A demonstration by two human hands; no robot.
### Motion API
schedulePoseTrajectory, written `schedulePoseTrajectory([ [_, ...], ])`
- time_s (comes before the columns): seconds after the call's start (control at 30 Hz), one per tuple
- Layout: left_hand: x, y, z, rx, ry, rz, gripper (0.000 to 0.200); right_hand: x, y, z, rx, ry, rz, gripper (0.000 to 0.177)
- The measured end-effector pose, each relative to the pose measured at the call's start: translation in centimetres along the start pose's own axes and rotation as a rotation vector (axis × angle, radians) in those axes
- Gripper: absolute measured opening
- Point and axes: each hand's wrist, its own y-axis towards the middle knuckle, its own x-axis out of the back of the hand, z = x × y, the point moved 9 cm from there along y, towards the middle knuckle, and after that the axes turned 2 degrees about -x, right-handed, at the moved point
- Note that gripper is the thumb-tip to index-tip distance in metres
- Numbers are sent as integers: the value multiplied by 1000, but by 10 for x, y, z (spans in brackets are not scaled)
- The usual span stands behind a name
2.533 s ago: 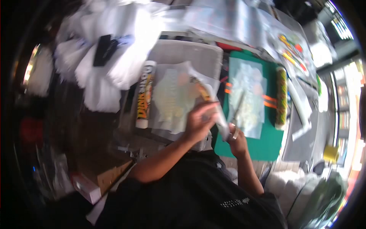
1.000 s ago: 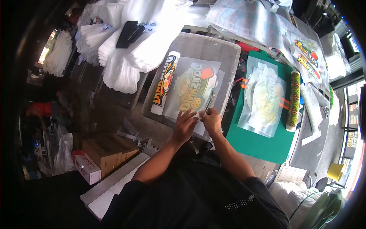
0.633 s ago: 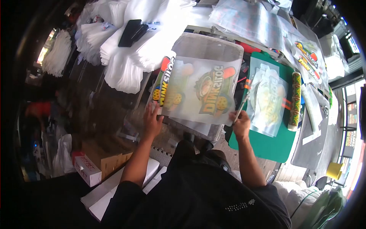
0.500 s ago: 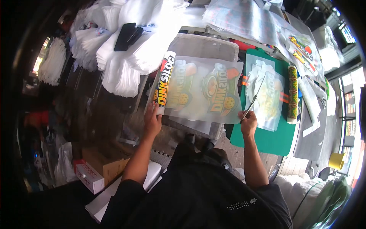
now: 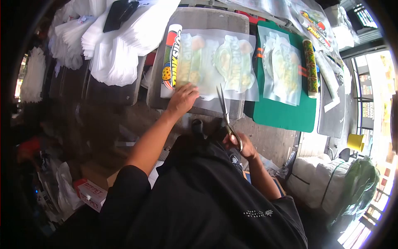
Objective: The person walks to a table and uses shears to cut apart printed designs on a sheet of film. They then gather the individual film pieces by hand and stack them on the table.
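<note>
My left hand [image 5: 183, 98] lies on the lower left part of a translucent printed sheet [image 5: 207, 62], beside the bottom end of its rolled part [image 5: 172, 58]. The fingers of that hand are bent and close together; whether they grip the sheet's edge is hidden. The sheet rests on a grey board [image 5: 207, 18]. Low in front of my body, my right hand [image 5: 240, 145] is closed on the handles of metal scissors [image 5: 225, 108]. Their slightly parted blades point up toward the sheet's lower edge.
Cut printed pieces [image 5: 282, 70] lie on a green board [image 5: 286, 118] at the right, next to a patterned roll [image 5: 310, 68]. White stacked sheets [image 5: 114, 62] with a black phone [image 5: 120, 15] sit at the upper left. White sacks [image 5: 319, 176] stand at the lower right.
My right hand has drawn back from the sheet's right corner toward my body with the scissors. My left hand has shifted from the roll's end onto the sheet. The view has moved.
</note>
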Motion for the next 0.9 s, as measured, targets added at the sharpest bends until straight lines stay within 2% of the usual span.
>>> schedulePoseTrajectory([
  [0.03, 4, 0, -4, 3, 0, 0, 15, -6, -5, -8, -2, -1, 2, 52],
  [0.13, 24, 3, -6, 21, -83, -177, 12, -30, -9, -30, -120, 16, 125, 57],
  [0.23, 28, 2, -11, 12, -103, -188, 16, -43, -2, -46, -191, 139, 132, 59],
  [0.3, 28, 2, -14, 4, -92, -171, 18, -52, 15, -43, -123, 138, 126, 62],
  [0.37, 28, 8, -20, -2, -75, -168, 20, -47, 30, -32, -71, 84, -39, 64],
  [0.4, 29, 11, -21, 27, -89, -172, 20, -47, 35, -24, -81, 136, -137, 58],
  [0.43, 29, 14, -21, 55, -102, -177, 20, -50, 41, -20, -83, 136, -135, 58],
  [0.53, 10, 22, -19, 11, -90, -128, 19, -45, 49, -13, -173, 134, -261, 43],
  [0.67, -3, 21, -15, -45, -152, -160, 18, -40, 47, -1, -175, 56, -314, 44],
  [0.9, 33, 16, -19, -35, -262, -263, 14, -25, 115, 43, -110, 65, -267, 43],
])
